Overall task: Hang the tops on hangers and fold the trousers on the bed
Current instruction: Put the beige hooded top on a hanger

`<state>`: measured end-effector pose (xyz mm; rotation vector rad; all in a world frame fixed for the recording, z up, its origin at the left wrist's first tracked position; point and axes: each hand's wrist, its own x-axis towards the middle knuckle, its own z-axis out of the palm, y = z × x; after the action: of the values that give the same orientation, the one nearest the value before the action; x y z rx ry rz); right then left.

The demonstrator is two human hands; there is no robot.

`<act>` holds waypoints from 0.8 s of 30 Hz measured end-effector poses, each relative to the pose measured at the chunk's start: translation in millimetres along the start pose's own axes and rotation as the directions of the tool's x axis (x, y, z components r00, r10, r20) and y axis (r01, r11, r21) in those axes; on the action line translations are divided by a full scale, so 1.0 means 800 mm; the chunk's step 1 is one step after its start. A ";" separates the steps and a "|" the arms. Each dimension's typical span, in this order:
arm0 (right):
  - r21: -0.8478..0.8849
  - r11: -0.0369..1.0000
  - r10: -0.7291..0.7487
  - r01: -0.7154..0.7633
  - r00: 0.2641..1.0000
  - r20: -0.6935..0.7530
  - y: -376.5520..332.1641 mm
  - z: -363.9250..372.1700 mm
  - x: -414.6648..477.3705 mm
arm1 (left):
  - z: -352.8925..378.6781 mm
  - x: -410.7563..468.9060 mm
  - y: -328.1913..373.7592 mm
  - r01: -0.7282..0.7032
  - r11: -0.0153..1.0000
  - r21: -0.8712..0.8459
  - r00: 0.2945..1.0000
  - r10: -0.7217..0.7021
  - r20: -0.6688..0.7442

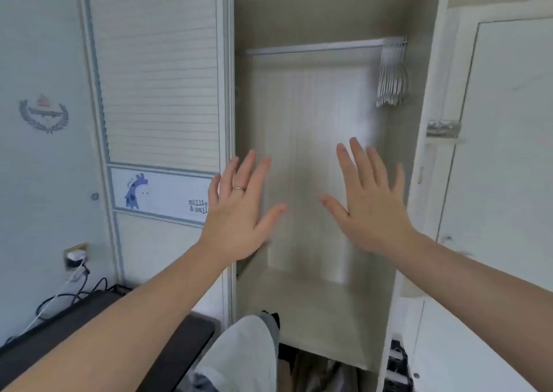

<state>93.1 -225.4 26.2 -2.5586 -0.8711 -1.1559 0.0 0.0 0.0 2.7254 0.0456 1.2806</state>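
Open wardrobe (314, 302), hanging bay bare at the back panel. Louvred door (158, 77) on its left is closed, with a giraffe sticker (136, 190) on the band below the slats. Right door (508, 152) swung open. Dark counter (89, 326) at lower left, cables trailing across it.

Left hand (239, 215) and right hand (371, 206) raised in front of the bay, backs toward the camera, fingers spread wide, holding nothing.

Hangers (392, 74): white, bunched at the right end of the rail (314, 47), well above the hands. Ring (239, 188) on the left hand.
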 end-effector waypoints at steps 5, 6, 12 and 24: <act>0.061 0.987 -0.152 0.146 0.982 0.109 -0.043 0.070 -0.009 | 0.017 -0.076 -0.050 0.092 0.987 0.135 0.992 -0.102 0.069; 0.092 0.979 -0.190 0.180 0.974 0.121 -0.054 0.085 -0.011 | 0.021 -0.091 -0.060 0.112 0.980 0.167 0.989 -0.126 0.079; 0.257 0.895 -0.414 0.365 0.894 0.172 -0.097 0.176 -0.019 | 0.037 -0.182 -0.092 0.288 0.897 0.335 0.921 -0.356 0.160; 0.620 0.407 -0.876 0.671 0.480 0.055 -0.191 0.284 -0.067 | 0.041 -0.345 -0.013 0.679 0.408 0.610 0.525 -0.851 -0.015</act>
<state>115.7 -33.2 -174.8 -1.8452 -2.3266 -0.3704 -150.8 -15.7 -233.3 2.5865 1.7075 0.5665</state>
